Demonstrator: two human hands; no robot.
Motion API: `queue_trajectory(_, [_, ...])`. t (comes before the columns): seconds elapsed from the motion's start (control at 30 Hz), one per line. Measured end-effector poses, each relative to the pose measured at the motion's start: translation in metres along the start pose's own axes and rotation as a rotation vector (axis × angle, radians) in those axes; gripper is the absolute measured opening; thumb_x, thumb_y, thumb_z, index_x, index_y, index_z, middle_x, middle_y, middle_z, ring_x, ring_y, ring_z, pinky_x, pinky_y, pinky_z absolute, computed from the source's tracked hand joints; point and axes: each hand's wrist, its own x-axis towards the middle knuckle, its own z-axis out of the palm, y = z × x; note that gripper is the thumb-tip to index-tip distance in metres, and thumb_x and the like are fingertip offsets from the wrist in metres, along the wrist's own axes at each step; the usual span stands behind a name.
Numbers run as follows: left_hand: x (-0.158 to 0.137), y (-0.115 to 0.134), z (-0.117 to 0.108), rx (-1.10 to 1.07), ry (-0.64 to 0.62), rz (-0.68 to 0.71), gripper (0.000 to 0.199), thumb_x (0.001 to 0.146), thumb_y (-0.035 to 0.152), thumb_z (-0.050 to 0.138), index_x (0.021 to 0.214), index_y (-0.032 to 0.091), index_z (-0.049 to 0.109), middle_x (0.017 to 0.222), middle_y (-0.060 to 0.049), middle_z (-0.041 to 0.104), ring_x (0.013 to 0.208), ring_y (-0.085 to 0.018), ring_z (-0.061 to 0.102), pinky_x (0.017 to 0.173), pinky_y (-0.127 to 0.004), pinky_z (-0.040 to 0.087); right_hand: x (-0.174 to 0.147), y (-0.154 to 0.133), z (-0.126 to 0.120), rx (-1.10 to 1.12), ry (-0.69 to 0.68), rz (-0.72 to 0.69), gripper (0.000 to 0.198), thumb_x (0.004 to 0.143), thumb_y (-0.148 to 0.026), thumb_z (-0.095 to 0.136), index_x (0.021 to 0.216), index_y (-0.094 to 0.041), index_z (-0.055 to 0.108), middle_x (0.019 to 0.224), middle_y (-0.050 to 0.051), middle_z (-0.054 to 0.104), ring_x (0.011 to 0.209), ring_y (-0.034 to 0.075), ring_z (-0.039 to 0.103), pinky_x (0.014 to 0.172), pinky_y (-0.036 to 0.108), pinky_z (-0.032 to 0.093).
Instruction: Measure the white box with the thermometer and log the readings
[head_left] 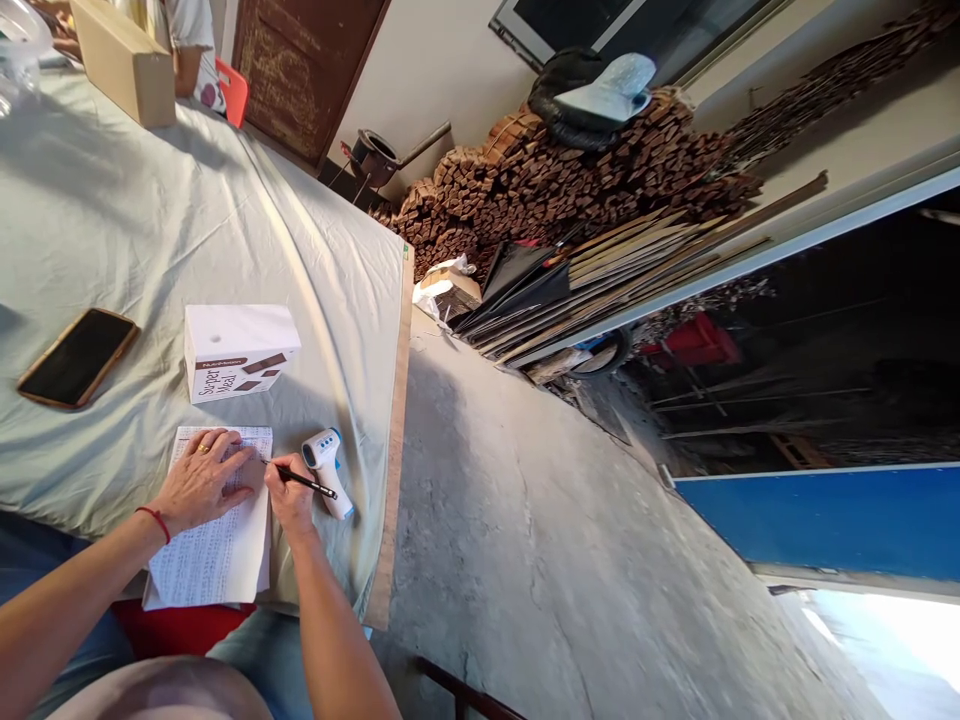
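Observation:
My left hand (204, 478) lies flat with its fingers spread on a sheaf of written paper (214, 565) at the table's near edge. A black pen (311, 482) is pinched in my right hand (289, 500), its tip at the right side of the sheet. Just right of that hand lies a white and blue infrared thermometer (328, 470). Beyond the paper stands a white box (241, 345) with "Super Meal" printed on its front. Farther left a smartphone (78, 357) in a brown case rests with its dark screen up.
A pale cloth (150, 240) covers the table. At the far left stand a cardboard box (124, 65) and a clear plastic container (19, 50), beside another person (193, 40). Stacked firewood (480, 190) lines the wall, and concrete floor (510, 520) lies to the right.

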Motion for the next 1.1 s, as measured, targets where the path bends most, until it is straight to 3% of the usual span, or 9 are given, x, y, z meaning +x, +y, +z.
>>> queue_trajectory(0.2, [0.000,0.000,0.000,0.005,0.004,0.016,0.046,0.087,0.039,0.072,0.130,0.027,0.065,0.135,-0.013,0.061,0.128,-0.032,0.055,0.115,-0.052,0.040,0.001,0.004,0.001,-0.039,-0.009,-0.034,0.009,0.085,-0.030,0.064,0.078,-0.024,0.060,0.071,0.000,0.060,0.070,0.019,0.055,0.073,0.037,0.050])
queue_trajectory(0.53, [-0.001,0.000,-0.001,0.045,0.008,0.027,0.044,0.089,0.038,0.071,0.131,0.026,0.065,0.134,-0.012,0.061,0.127,-0.031,0.055,0.115,-0.050,0.039,0.003,0.026,0.005,-0.235,0.055,-0.326,0.018,0.094,-0.037,0.052,0.081,-0.025,0.059,0.068,0.001,0.063,0.061,0.018,0.059,0.060,0.031,0.054])
queue_trajectory(0.87, [-0.001,0.001,-0.001,0.062,0.016,0.033,0.045,0.088,0.039,0.072,0.132,0.026,0.065,0.134,-0.012,0.061,0.127,-0.031,0.055,0.115,-0.050,0.040,0.002,0.030,0.005,-0.237,0.062,-0.322,0.022,0.096,-0.040,0.052,0.079,-0.027,0.059,0.067,0.001,0.064,0.061,0.018,0.058,0.059,0.031,0.053])
queue_trajectory(1.1, [-0.001,0.000,0.001,0.056,0.022,0.038,0.044,0.090,0.039,0.070,0.131,0.027,0.065,0.135,-0.012,0.061,0.127,-0.031,0.055,0.114,-0.051,0.041,0.003,0.027,0.005,-0.205,0.059,-0.300,0.013,0.093,-0.031,0.054,0.082,-0.025,0.057,0.068,0.001,0.063,0.062,0.017,0.057,0.060,0.031,0.052])
